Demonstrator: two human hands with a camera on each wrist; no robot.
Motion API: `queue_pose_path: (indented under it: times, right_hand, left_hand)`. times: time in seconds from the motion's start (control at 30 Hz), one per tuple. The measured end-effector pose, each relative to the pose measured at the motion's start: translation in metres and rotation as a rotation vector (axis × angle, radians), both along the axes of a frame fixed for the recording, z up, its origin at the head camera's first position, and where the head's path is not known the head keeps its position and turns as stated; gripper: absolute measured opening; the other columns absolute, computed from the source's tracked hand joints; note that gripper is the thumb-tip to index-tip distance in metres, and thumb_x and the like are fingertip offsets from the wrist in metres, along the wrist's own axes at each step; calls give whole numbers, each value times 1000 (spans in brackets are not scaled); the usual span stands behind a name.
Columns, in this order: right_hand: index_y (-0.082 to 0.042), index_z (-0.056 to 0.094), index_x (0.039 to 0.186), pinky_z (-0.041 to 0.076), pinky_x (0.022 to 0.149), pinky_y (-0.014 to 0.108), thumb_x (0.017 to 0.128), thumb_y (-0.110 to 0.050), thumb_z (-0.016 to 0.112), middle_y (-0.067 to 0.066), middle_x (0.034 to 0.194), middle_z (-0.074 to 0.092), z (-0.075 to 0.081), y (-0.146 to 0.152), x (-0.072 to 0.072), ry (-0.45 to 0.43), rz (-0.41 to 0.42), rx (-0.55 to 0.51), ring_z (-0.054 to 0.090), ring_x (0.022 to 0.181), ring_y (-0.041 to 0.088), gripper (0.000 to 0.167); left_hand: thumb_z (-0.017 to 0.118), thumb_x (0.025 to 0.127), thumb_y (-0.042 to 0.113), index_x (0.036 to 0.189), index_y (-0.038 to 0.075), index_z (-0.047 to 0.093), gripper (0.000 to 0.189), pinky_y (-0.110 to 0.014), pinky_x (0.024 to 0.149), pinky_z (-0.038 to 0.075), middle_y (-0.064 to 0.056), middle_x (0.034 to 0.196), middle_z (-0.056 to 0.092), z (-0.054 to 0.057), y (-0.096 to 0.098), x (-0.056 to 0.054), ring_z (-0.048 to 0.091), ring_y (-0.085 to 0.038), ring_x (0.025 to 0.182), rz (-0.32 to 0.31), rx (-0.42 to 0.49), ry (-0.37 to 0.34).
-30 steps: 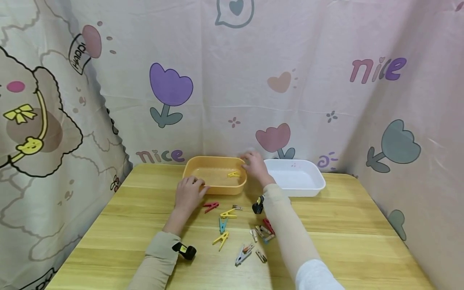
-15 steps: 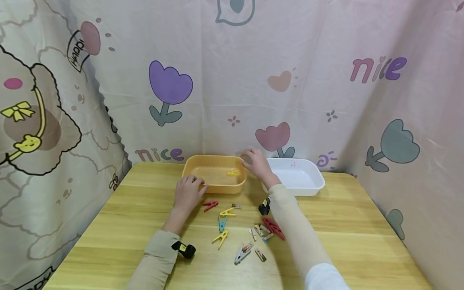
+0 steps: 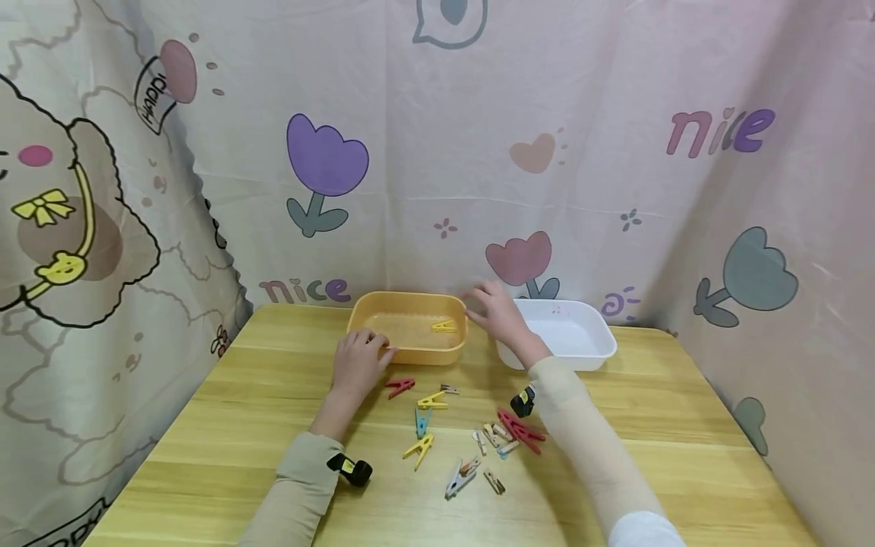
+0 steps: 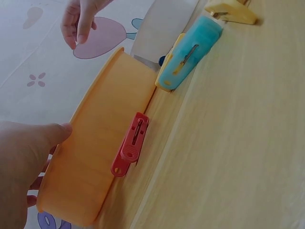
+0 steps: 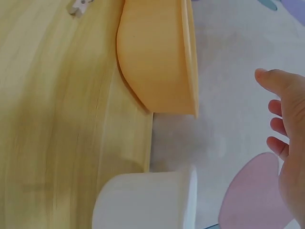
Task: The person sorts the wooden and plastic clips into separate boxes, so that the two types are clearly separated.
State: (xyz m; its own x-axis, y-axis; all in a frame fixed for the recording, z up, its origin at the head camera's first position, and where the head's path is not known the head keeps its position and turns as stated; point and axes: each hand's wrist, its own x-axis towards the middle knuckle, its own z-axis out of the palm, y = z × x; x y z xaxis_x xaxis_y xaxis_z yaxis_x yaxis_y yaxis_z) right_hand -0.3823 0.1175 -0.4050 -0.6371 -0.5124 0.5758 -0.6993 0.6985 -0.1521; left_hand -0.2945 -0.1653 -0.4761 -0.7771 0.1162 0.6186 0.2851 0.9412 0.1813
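Taking the orange tub (image 3: 424,356) as the dial, with 6 o'clock nearest the person, the step in hand looks like steadying or setting that tub, at the back of the worktop (image 3: 656,410). The left hand (image 3: 358,361) pinches its rim at 8 o'clock, thumb outside the wall and fingers over the inner side. The right hand (image 3: 502,313) is off the rim between 2 and 3 o'clock, fingers loosely bent, nothing in its grasp.

A light pinch should do; squeezing or lifting at 8 o'clock alone would probably tip or swing the tub. For any shift, the right hand would do best on the rim at 3 o'clock, so both ends slide level. That also guards the yellow clip (image 3: 444,327) lying inside, toward 3 o'clock. Pulling toward 6 o'clock could shove the red clip (image 3: 400,387) just beyond the front wall, and the loose clips past it. The white tub (image 3: 577,364), near at 3 o'clock, could be bumped by the right forearm.
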Motion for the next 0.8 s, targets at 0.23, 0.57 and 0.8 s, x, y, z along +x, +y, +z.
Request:
queue_pose_path:
  times: [0.23, 0.57, 0.8]
  right_hand:
    - [-10, 71, 104, 42, 78, 37, 83, -18, 78, 6, 98, 60, 2, 7, 16, 93, 93, 24, 49, 89, 23, 24]
    - [-12, 71, 102, 43, 79, 36, 80, -17, 79, 4, 100, 60, 2, 14, 40, 130, 182, 69, 51, 91, 21, 24]
    - [-11, 71, 101, 45, 82, 37, 77, -16, 82, 5, 98, 60, -1, 15, 54, 219, 235, 102, 55, 93, 22, 27]
  left_hand:
    - [71, 87, 39, 89, 15, 70, 24, -44, 76, 47, -7, 90, 65, 1, 0, 1, 58, -28, 86, 3, 13, -15]
    - [70, 88, 40, 90, 15, 70, 24, -43, 76, 46, -7, 91, 65, 1, 1, 2, 57, -28, 85, 7, 12, -32]
    - [70, 88, 40, 89, 15, 70, 25, -43, 75, 46, -8, 90, 64, 0, 1, 1, 57, -28, 84, 9, 13, -23]
